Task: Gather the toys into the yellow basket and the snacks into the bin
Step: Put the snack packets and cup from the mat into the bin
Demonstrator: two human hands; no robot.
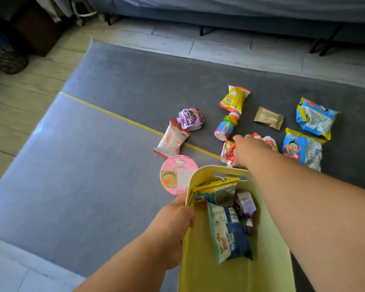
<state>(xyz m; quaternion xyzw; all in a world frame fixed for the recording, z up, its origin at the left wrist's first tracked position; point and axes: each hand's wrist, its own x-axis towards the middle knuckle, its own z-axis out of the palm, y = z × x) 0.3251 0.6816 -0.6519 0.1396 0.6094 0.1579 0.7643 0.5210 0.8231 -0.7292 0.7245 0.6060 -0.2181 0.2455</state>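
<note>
Left hand (pixel 175 220) grips the left rim of the yellow basket (pixel 202 270), fingers curled over the edge. Snack packs (pixel 230 230) sit inside it. Right hand (pixel 248 151) is down at the red-white pouch (pixel 229 153) on the grey mat (pixel 93 165). My fingers are hidden, so I can't tell if they've closed on it. Pink cup (pixel 178 173) lies just left of the basket.

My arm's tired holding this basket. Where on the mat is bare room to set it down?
Widest bare patch: the gray mat left of the yellow tape line, between the Hello Kitty cup and the wooden floor. A narrower strip lies beyond the yellow snack bag, toward the mat's far edge. Right of the tape it's crowded with packets around the right hand.
</note>
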